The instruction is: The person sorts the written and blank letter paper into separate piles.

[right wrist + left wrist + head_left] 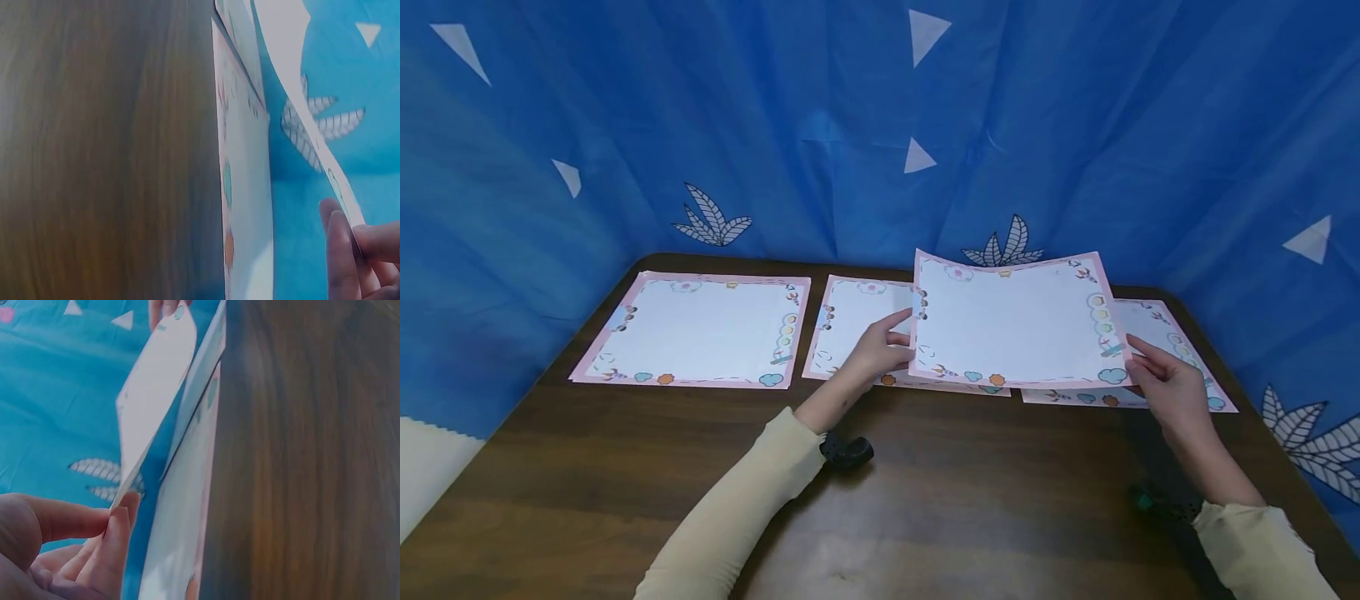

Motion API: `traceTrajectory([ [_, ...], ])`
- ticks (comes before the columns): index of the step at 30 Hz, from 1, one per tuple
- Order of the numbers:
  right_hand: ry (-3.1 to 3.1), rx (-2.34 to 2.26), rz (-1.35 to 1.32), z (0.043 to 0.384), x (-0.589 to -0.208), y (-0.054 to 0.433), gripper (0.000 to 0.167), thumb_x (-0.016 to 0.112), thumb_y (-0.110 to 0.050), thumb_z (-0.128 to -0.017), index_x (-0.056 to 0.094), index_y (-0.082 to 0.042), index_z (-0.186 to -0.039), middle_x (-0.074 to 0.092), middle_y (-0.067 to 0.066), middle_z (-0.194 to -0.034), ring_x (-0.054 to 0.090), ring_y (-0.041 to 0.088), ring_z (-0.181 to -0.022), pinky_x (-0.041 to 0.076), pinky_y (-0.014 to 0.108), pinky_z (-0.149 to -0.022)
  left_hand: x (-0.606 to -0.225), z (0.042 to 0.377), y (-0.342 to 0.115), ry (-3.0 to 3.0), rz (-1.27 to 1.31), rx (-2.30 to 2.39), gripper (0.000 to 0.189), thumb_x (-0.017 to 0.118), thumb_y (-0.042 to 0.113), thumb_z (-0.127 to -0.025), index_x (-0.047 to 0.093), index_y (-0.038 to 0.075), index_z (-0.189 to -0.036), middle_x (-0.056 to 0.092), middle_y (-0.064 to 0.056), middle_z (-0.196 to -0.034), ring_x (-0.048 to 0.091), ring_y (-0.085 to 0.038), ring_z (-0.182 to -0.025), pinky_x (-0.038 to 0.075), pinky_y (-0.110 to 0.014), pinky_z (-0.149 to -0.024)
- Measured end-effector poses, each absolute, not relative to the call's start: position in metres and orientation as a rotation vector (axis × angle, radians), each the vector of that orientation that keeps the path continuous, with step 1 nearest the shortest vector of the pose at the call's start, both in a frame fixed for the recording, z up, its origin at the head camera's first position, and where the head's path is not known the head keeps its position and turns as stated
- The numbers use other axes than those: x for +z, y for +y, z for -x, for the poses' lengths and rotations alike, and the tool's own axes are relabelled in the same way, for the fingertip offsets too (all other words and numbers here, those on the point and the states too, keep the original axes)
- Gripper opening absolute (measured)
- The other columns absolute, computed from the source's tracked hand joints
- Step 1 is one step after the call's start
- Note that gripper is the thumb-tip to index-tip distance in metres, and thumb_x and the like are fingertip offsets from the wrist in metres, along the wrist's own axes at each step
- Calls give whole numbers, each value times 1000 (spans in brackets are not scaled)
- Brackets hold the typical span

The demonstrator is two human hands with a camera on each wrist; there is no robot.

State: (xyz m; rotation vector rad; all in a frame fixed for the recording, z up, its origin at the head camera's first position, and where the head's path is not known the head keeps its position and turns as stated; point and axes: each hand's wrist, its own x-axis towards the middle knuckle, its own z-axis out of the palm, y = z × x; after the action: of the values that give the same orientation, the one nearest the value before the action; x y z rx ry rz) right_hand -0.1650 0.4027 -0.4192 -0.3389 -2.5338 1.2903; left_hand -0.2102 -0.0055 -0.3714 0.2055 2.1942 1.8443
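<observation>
A white sheet of paper point(1015, 321) with a pink, cartoon-decorated border is held up over the table, bowing slightly along its top edge. My left hand point(876, 348) pinches its left edge, thumb on one face and fingers on the other, as the left wrist view shows on the paper point(153, 387). At the opposite edge, near the lower corner, my right hand point(1172, 383) pinches the sheet between thumb and fingers. Beneath it lie a middle sheet point(850, 321) and a right sheet point(1176, 333) of the same design, both partly covered by the raised one.
Another matching sheet point(707, 329), with edges of more paper showing under it, lies at the table's left. The dark wooden table point(962, 492) ends at a blue curtain point(820, 125) printed with white triangles and leaves. Dark straps point(847, 452) sit at both wrists.
</observation>
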Motion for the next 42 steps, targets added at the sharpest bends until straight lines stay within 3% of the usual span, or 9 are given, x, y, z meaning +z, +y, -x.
traceTrajectory([
  [3,-2519,1332,369,155,-407,407,50,55,-35,-93,46,-20,-139,62,6,-113,58,-4,-79,48,12,-63,-375,209,9,2192,-205,1830,66,63,-4,-83,39,11,-143,63,-13,-94,63,-23,-81,54,-30,-69],
  [9,-2458,1366,433,140,-394,419,45,55,-26,-94,48,-18,-138,59,-15,-102,55,-10,-77,46,9,-63,-383,206,38,2197,-215,1823,66,66,-3,-82,42,12,-142,64,-7,-87,62,-17,-75,54,-26,-65],
  [14,-2414,1416,543,132,-384,428,44,54,-17,-95,47,-9,-137,56,-18,-103,53,-11,-76,45,7,-62,-389,204,67,2197,-261,1828,65,65,-5,-81,43,11,-141,64,-8,-84,61,-15,-65,53,-23,-60],
  [17,-2381,1438,620,129,-382,438,44,53,-17,-95,46,-8,-137,55,-18,-106,51,-11,-76,43,5,-62,-390,202,84,2204,-277,1816,65,65,-6,-81,44,11,-140,64,-9,-84,59,-14,-61,52,-22,-58],
  [24,-2332,1394,832,135,-396,470,44,51,-24,-96,45,-17,-139,49,-6,-133,49,-2,-86,43,6,-67,-392,203,114,2231,-296,1805,65,66,-6,-80,45,10,-139,63,-8,-82,56,-13,-60,49,-20,-55],
  [33,-2335,1355,884,149,-402,495,42,49,-24,-97,46,-19,-139,52,-6,-129,51,-2,-82,48,12,-66,-394,204,133,2305,-297,1739,61,65,-6,-80,46,6,-137,63,-5,-80,56,-9,-63,47,-19,-52],
  [36,-2326,1365,877,152,-397,493,43,49,-21,-97,45,-12,-139,52,-9,-120,48,-5,-77,42,7,-51,-394,206,134,2369,-327,1688,60,65,-5,-80,47,4,-136,62,-3,-78,55,-9,-61,45,-18,-50],
  [42,-2275,1404,888,162,-413,510,43,50,-19,-96,46,-11,-139,51,-9,-119,48,-3,-77,41,7,-49,-396,210,139,2429,-374,1623,58,65,-4,-79,48,1,-134,62,-3,-76,53,-8,-60,43,-17,-49],
])
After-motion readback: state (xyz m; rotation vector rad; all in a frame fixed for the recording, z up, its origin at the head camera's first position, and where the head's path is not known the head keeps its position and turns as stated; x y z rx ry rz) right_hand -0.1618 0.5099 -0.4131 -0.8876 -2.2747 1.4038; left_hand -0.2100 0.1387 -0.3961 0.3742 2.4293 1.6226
